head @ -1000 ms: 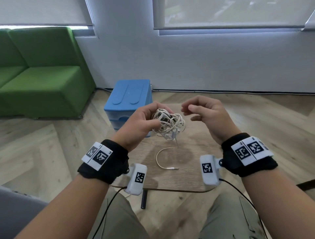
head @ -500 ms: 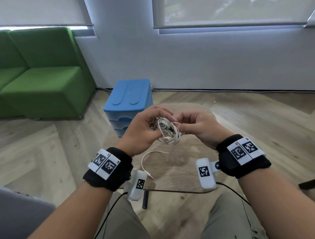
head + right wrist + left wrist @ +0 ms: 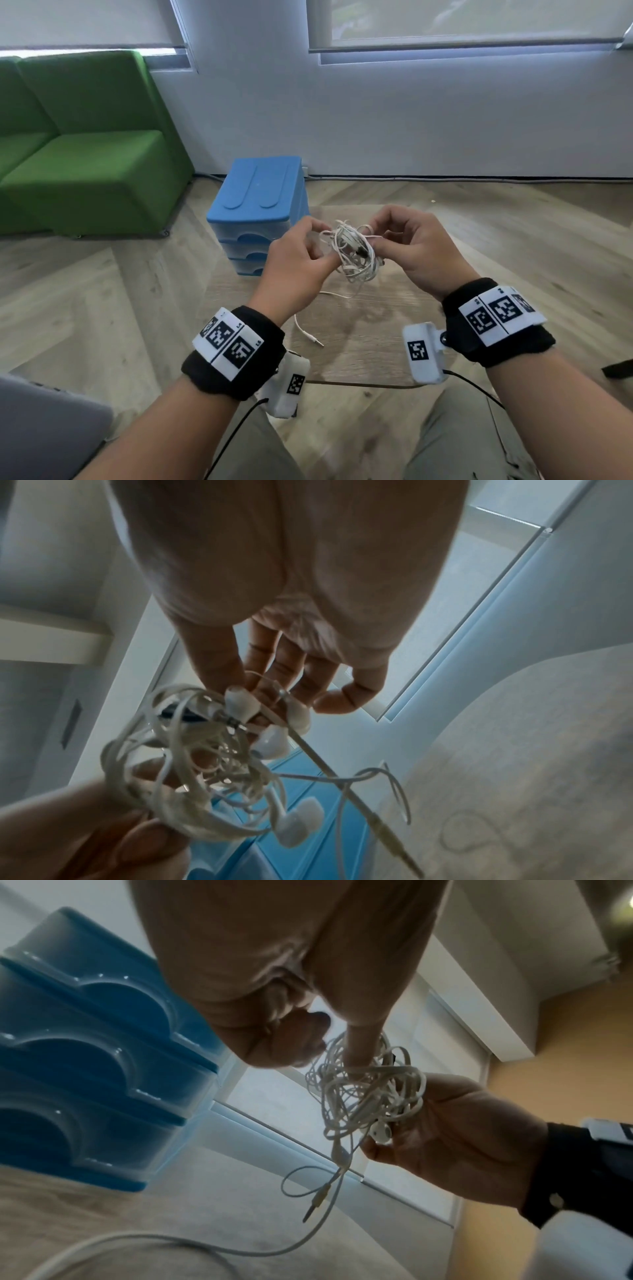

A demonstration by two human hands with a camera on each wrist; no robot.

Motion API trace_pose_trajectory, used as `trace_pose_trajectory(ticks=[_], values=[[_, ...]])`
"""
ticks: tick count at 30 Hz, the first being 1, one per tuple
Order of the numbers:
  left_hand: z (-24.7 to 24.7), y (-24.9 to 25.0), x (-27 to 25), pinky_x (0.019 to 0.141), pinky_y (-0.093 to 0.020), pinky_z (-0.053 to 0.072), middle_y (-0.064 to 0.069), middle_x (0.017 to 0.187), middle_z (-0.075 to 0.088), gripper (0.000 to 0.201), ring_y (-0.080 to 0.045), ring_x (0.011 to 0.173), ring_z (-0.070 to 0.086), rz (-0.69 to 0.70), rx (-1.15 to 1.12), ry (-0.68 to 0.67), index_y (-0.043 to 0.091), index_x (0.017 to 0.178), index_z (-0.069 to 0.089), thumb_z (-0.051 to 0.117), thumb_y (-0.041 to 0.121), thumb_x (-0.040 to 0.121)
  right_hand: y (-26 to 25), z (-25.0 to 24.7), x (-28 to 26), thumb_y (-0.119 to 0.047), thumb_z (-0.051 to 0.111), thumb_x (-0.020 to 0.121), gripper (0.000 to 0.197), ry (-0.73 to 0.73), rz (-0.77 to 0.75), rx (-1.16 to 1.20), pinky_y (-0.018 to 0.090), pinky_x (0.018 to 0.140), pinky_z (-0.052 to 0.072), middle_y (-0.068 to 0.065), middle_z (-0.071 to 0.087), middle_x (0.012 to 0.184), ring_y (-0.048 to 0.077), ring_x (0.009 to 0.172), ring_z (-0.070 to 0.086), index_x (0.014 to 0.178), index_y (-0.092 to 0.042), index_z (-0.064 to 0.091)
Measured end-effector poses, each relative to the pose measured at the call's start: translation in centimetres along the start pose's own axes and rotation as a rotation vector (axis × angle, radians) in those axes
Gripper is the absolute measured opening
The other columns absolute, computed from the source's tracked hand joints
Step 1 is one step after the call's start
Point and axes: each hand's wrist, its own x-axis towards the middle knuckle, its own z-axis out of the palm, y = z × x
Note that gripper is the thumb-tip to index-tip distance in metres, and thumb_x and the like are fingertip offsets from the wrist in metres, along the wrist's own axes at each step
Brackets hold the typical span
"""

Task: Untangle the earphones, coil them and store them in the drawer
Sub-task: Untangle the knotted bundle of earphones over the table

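head view downward from above, both wrist views upward (very close), all sharing the earphones (image 3: 352, 251)

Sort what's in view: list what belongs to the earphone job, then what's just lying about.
For the job:
- tangled white earphones, gripped by the left hand and right hand
- blue drawer unit, drawers shut
- wooden table beneath

Just there:
- green sofa
- window blinds

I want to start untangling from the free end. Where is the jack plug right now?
In the head view the jack plug lies on the small table, below the tangle and just right of the left wrist.
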Motion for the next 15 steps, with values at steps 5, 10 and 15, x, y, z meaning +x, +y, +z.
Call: trace_pose_trajectory(ticks=[5,10,15], values=[[-0.4,0.9,-0.1,0.071,-0.04,0.059,-0.007,0.093,0.076,0.03,-0.02,0.079,0.07,-0.212,-0.466,-0.19,0.016,0.119,0.07,0.047,0.008,0.1,0.1,0.1,0.2,0.004,0.075,0.085,0.012,-0.008,-0.028,-0.128,0.055,0.061,0.051,0.02,0.069,0.081,0.043,0.072,0.064,0.084,-0.003,0.065],[0.0,0.3,0.1,0.067,-0.03,0.06,-0.011,0.106,0.071,0.023,-0.016,0.084,0.075,-0.182,-0.379,-0.101,0.016,0.114,0.068,0.074,0.027,0.095,0.0,0.5,0.4,0.005,0.068,0.074,0.011,-0.123,0.035,-0.186,0.04,0.064,0.054,0.007,0.068,0.076,0.019,0.07,0.065,0.076,-0.005,0.064],[-0.2,-0.5,0.1,0.071,-0.033,0.062,-0.013,0.109,0.069,0.022,-0.025,0.084,0.077,-0.127,-0.405,-0.076,0.008,0.11,0.067,0.073,0.0,0.091,-0.3,0.7,0.2,-0.012,0.066,0.076,0.007,-0.126,0.184,-0.024,0.036,0.077,0.054,0.021,0.07,0.083,0.025,0.08,0.065,0.075,-0.005,0.064]])
